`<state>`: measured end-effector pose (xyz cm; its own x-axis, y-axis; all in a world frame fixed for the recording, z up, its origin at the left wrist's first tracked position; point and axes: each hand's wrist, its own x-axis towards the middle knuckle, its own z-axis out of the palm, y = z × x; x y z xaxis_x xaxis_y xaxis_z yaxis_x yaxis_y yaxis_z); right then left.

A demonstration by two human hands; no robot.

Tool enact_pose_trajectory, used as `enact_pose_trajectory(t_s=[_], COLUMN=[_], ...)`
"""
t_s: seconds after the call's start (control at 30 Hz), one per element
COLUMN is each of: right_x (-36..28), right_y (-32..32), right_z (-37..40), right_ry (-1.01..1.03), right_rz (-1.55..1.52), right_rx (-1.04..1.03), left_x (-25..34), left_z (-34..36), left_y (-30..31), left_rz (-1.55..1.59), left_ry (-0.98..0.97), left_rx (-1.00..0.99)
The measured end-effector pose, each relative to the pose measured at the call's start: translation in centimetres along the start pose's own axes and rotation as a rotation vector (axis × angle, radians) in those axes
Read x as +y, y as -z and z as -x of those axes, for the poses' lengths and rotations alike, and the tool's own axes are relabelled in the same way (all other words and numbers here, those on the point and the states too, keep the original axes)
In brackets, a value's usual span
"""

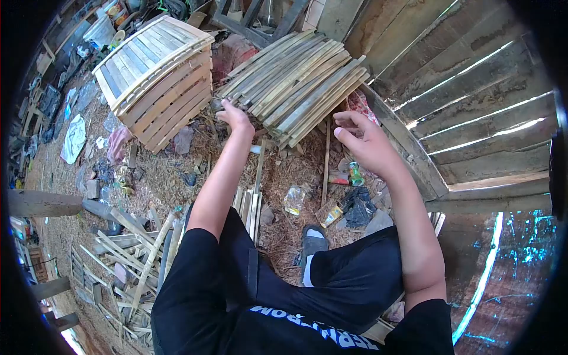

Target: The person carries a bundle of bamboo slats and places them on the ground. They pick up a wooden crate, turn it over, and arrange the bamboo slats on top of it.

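Observation:
A thick stack of narrow wooden slats (293, 77) lies in front of me, with its near ends uneven. My left hand (235, 118) is beside the stack's lower left end, its fingers apart and nothing in them. On the other side, my right hand (364, 141) hovers near the stack's right end, thumb and curled fingers spread around bare air. Left of the stack stands a slatted wooden crate (160, 77), with pale boards on its top and side.
Loose wood strips (139, 254) lie in a heap at lower left. A plank wall (473, 100) rises on the right. Clear plastic (294, 200), a black bag (358, 207) and other litter cover the ground before my sandal (313, 241).

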<state>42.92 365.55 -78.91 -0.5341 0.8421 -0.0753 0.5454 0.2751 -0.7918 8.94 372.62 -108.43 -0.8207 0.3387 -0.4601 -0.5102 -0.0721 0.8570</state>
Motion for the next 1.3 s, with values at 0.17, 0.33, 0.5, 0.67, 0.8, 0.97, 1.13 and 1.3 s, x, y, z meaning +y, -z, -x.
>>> enact_pose_trajectory(t_s=[0.17,0.33,0.5,0.67,0.8,0.97,1.13,1.3], right_x=[-0.7,-0.4,-1.3,0.5,-1.8,-1.8,-2.6,-3.2], right_y=[0.5,0.4,0.0,-0.8,-0.6,-1.1,-1.6,-1.9], right_z=[1.0,1.5,2.0,1.9,2.6,3.5,5.4,5.9], right_ry=[-0.002,0.051,0.04,0.173,0.058,0.07,0.11,0.125], right_rz=[0.048,0.091,0.182,0.275,0.217,0.249,0.32,0.353], right_rx=[-0.015,-0.015,-0.089,-0.119,-0.183,-0.16,-0.174,-0.184], left_x=[2.9,3.3,1.8,2.4,2.3,2.7,4.5,1.8], left_z=[3.5,2.4,1.9,2.4,2.8,0.5,1.7,-2.0], left_y=[1.0,1.3,-0.4,-0.8,-0.4,1.1,2.0,1.6], left_rz=[0.391,0.286,-0.051,-0.18,-0.078,-0.057,0.256,0.18], left_ry=[0.161,0.144,-0.134,-0.162,-0.258,-0.146,-0.017,-0.04], left_rx=[-0.586,-0.617,-0.268,-0.365,-0.192,-0.133,-0.509,-0.54])
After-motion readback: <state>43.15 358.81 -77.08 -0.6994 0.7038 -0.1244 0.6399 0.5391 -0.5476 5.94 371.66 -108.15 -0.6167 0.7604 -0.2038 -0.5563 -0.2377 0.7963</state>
